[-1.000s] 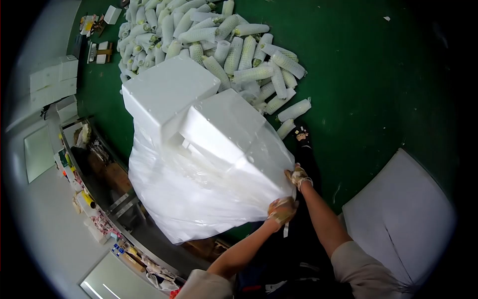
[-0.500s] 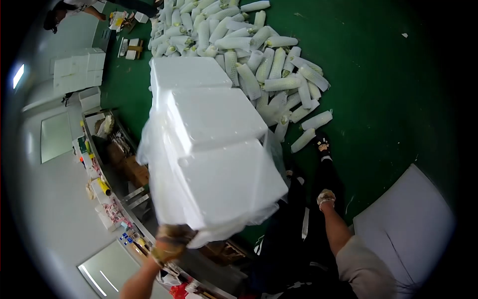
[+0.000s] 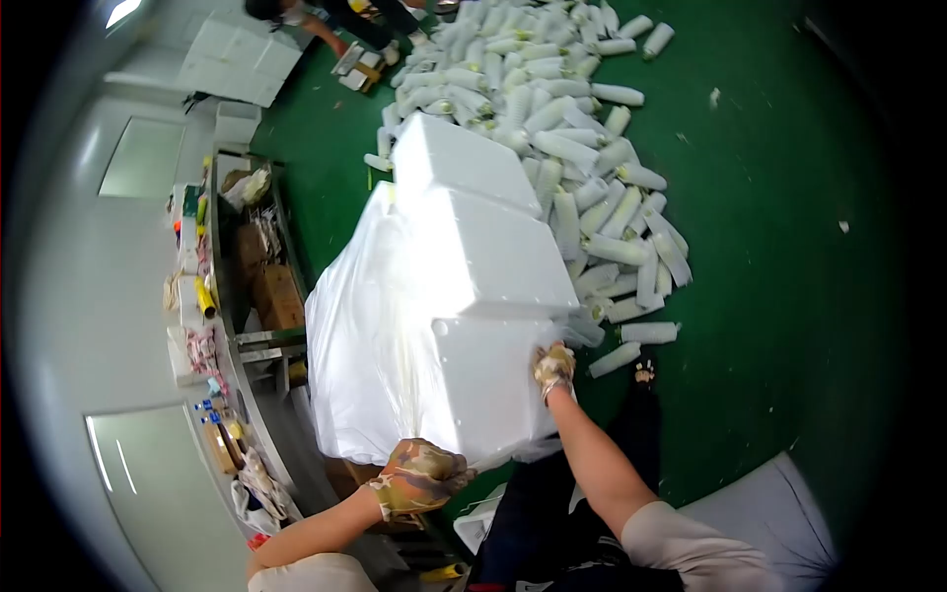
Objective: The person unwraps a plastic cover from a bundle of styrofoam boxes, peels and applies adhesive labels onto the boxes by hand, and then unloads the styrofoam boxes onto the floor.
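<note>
Three white foam boxes point(image 3: 493, 252) stand in a row in front of me, with a thin clear plastic bag point(image 3: 365, 345) draped over their left side and near end. My left hand point(image 3: 422, 479), in a camouflage-patterned glove, is closed on the gathered bag at the near lower corner. At the right side of the nearest box, my right hand point(image 3: 554, 370), gloved alike, has its fingers curled against the box and bag edge. What lies inside its fingers is mostly hidden, though loose plastic shows beside it.
A large heap of long pale produce point(image 3: 552, 89) in white net sleeves covers the green floor point(image 3: 760, 266) beyond. Along the left runs a cluttered metal bench point(image 3: 252, 365). Another person point(image 3: 345, 20) bends at the far end. A pale grey panel point(image 3: 760, 513) lies lower right.
My right hand has come up from beside my leg to the nearest box's right side. The view has shifted, and the bag now spreads wider on the left. My left hand keeps its hold.
</note>
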`<state>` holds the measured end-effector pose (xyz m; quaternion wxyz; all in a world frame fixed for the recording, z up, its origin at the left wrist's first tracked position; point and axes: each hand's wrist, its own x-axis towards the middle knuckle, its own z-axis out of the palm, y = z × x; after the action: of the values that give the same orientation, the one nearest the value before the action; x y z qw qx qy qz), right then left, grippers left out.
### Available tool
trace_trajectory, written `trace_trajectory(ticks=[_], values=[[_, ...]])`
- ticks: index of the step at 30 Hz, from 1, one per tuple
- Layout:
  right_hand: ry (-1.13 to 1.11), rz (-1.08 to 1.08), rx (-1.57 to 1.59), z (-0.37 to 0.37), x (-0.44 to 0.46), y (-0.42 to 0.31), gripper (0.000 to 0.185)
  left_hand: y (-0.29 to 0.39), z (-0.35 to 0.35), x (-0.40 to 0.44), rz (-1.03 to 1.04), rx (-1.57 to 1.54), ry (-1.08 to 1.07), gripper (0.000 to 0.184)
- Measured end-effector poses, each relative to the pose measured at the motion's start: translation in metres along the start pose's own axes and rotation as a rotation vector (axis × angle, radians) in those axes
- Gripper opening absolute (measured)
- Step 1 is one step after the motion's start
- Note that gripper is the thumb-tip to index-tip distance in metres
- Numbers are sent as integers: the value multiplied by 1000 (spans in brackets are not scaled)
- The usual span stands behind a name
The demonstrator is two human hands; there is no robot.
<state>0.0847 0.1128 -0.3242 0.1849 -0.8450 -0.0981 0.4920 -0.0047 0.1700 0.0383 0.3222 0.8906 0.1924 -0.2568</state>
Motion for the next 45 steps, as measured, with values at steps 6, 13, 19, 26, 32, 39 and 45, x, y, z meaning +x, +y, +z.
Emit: trace_trajectory(ticks=[6,13,19,26,32,39,45], values=[[63,98,-151,36,-9,89,22,-47,-46,-49,-223,184,-216,28],[-549,18,-837,94,-23,133,25,-178,-105,-71,-242,64,-236,36],[-462,-280,-657,121,-180,154,31,-226,-117,-37,186,110,-42,25],[-354,-590,-662,-6,-304,75,15,-195,-50,26,416,103,-377,24],[41,-388,-529,-52,-255,-53,42,-470,29,-171,-460,600,-755,29],[13,-518,-362,-20,-222,-82,44,-541,52,-300,-1224,61,13,58],[347,-926,-648,-41,-155,21,37,-477,194,-101,-699,-211,763,41]])
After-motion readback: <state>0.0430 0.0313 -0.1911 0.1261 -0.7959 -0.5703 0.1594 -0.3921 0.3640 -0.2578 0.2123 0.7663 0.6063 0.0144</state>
